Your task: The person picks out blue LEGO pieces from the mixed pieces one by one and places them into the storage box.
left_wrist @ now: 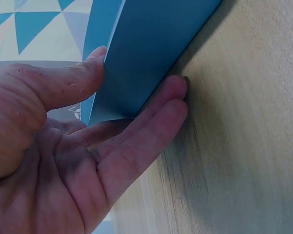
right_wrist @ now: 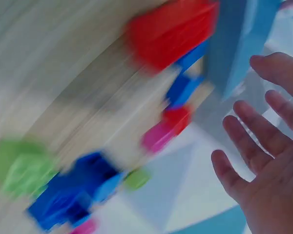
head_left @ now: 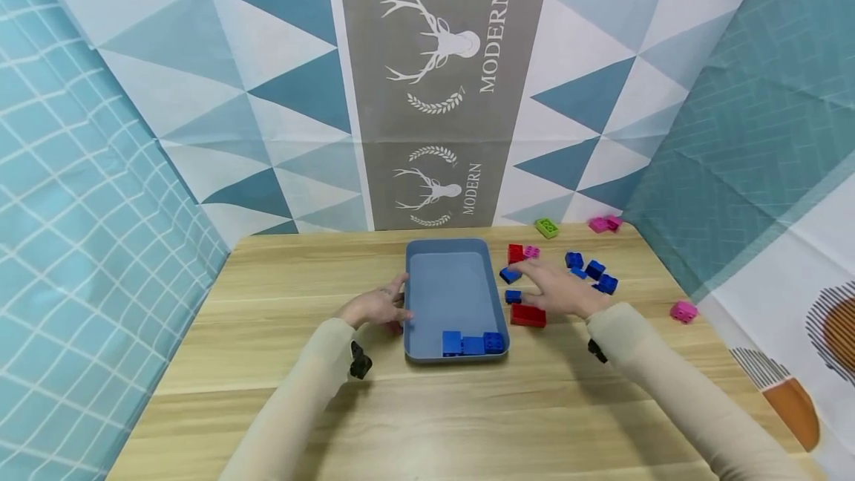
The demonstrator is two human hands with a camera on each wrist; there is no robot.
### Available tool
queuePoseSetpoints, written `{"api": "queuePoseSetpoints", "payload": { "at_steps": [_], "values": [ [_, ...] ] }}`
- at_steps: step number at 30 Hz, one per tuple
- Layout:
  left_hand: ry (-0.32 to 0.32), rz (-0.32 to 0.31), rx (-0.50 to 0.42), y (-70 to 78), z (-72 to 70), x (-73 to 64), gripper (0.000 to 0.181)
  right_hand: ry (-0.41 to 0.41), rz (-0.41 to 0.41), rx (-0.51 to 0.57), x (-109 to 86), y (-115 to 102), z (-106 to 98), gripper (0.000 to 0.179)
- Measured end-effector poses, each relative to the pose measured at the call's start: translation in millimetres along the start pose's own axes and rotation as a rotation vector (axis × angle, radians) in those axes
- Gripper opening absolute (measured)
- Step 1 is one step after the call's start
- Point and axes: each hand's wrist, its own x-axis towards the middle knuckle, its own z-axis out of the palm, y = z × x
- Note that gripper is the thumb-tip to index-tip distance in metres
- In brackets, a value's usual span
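A grey-blue tray (head_left: 447,280) lies on the table with several blue bricks (head_left: 473,345) along its near end. My left hand (head_left: 375,308) grips the tray's left wall, its thumb at the rim and its other fingers along the outside. The left wrist view shows this thumb (left_wrist: 80,80) against the tray wall (left_wrist: 136,58). To the right of the tray my right hand (head_left: 557,288) hovers over loose bricks, fingers spread and holding nothing. Nearest to it are a long red brick (head_left: 528,316), a small blue brick (head_left: 513,296) and another blue brick (head_left: 510,275).
Farther right lie several blue bricks (head_left: 594,270) in a cluster. A green brick (head_left: 546,228) and pink bricks (head_left: 604,224) sit near the back edge, and one pink brick (head_left: 683,311) near the right edge. Patterned cloth hangs behind and at the sides. The right wrist view is blurred.
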Motion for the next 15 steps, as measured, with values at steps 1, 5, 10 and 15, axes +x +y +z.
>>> {"api": "queuePoseSetpoints", "payload": {
  "at_steps": [1, 5, 10, 15],
  "values": [
    [0.001, 0.002, 0.002, 0.0, 0.1, -0.1, 0.093, 0.009, 0.034, -0.018, -3.7, 9.8, -1.4, 0.055],
    [-0.003, 0.005, 0.005, 0.4, 0.0, -0.4, 0.093, 0.068, 0.137, -0.068, -14.8, 49.9, -4.7, 0.054],
    [-0.001, -0.009, -0.018, 0.4, -1.4, -0.9, 0.093, 0.069, 0.276, -0.092, -19.4, 86.0, -5.7, 0.052],
    [-0.020, -0.002, -0.065, 1.4, 0.6, -0.1, 0.092, 0.060, 0.361, -0.094, -24.5, 102.2, 2.3, 0.052]
  ]
}}
